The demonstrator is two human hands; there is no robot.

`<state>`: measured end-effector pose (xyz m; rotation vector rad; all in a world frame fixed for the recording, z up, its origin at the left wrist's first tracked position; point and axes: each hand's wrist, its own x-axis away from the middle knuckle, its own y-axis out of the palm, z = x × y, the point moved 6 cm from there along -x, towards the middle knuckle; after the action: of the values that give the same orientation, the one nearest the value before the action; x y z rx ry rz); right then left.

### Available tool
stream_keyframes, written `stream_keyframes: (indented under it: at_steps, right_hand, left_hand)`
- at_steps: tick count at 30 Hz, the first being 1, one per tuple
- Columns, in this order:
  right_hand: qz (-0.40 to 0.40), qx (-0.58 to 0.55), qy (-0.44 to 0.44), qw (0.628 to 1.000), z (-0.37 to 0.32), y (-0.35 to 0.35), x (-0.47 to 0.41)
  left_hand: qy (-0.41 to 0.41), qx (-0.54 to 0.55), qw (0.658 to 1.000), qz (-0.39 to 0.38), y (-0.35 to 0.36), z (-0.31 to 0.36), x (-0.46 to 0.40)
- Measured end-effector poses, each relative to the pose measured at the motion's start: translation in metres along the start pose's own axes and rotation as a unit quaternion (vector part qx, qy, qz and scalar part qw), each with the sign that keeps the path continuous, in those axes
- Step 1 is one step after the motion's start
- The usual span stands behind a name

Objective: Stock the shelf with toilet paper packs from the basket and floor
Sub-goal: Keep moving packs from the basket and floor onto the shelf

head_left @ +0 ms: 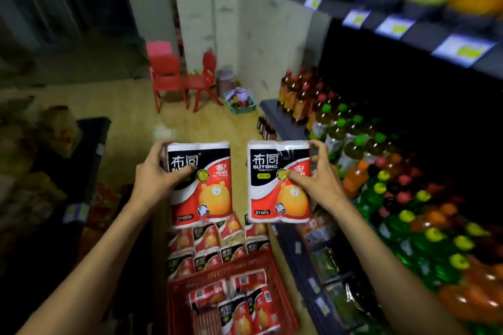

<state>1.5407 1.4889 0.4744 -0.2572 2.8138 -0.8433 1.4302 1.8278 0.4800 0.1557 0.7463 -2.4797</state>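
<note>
You hold two toilet paper packs upright at chest height: the left pack point(201, 185) clamped in your left hand point(160, 174), the right pack point(279, 182) in your right hand point(317, 174). Labels face you, presumably for front-facing placement. More packs fill the red basket point(283, 304) and floor below; the shelf point(296, 250) runs along your right.

Your left hand point(155, 177) and right hand point(321, 179) are bare, no gloves, rings or watch; both forearms are uncovered, without sleeves.
</note>
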Motion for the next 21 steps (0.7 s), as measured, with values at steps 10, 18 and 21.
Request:
stream_keyframes:
  at_steps: [10, 18, 21]
  right_hand:
    - [0.147, 0.069, -0.021, 0.987, -0.172, -0.185, 0.043]
    - [0.282, 0.102, -0.004, 0.954, -0.227, -0.342, 0.125]
    - [0.338, 0.109, 0.004, 0.935, -0.225, -0.394, 0.156]
  left_hand:
    - [0.138, 0.107, 0.983, -0.066, -0.034, 0.225, -0.056]
    - [0.249, 0.199, 0.935, -0.158, 0.012, 0.408, -0.051]
    - [0.283, 0.228, 0.913, -0.187, 0.047, 0.464, -0.04]
